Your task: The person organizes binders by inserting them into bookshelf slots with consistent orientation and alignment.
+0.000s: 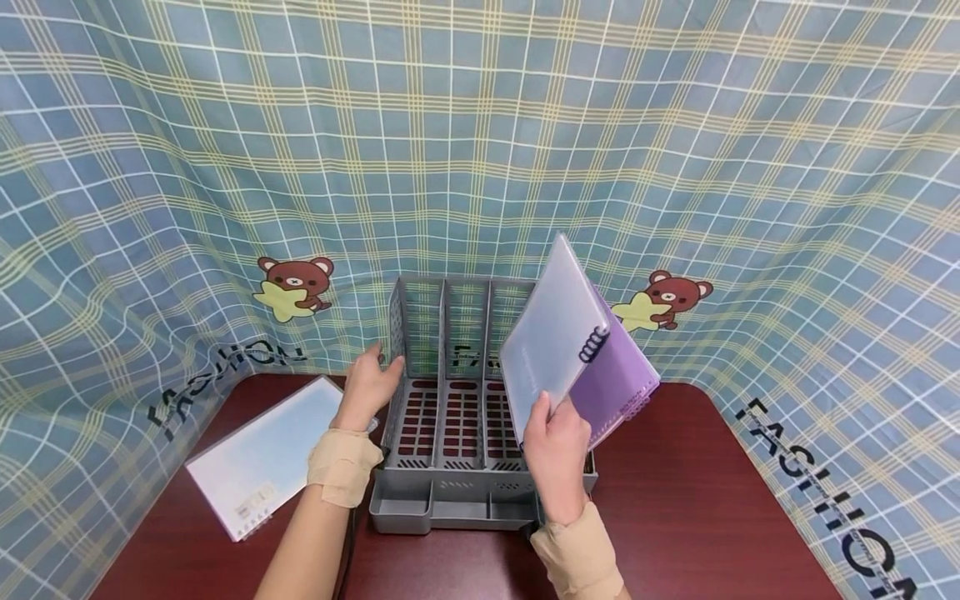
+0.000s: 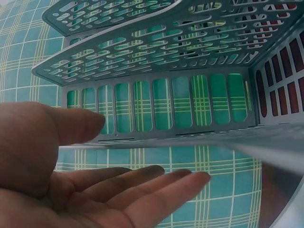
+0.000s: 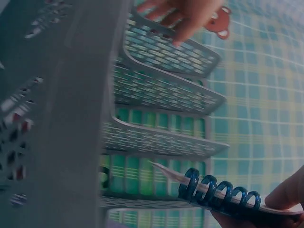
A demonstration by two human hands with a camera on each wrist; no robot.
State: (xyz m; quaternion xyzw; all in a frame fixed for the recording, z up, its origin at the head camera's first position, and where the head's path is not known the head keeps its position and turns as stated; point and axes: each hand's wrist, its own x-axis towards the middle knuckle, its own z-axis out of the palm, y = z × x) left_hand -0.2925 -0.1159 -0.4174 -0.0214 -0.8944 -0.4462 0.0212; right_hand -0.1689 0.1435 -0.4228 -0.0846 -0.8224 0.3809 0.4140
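Observation:
My right hand [image 1: 557, 446] grips a spiral notebook [image 1: 551, 333] with a pale translucent cover and black coil, holding it tilted above the right part of a grey file organizer [image 1: 465, 475]. In the right wrist view its dark coil [image 3: 218, 192] shows near the dividers. Behind it a purple spiral notebook [image 1: 618, 375] leans at the organizer's right side; its lower part is hidden. At the organizer's left wall, my left hand [image 1: 367, 387] has its fingers extended and holds nothing. The left wrist view shows its palm [image 2: 28, 147] beside that wall.
A pale blue-white spiral notebook [image 1: 273, 446] lies flat on the dark red table [image 1: 690, 500], left of the organizer. Small trays [image 1: 401, 504] line the organizer's front. A plaid curtain [image 1: 465, 167] hangs behind and along both sides.

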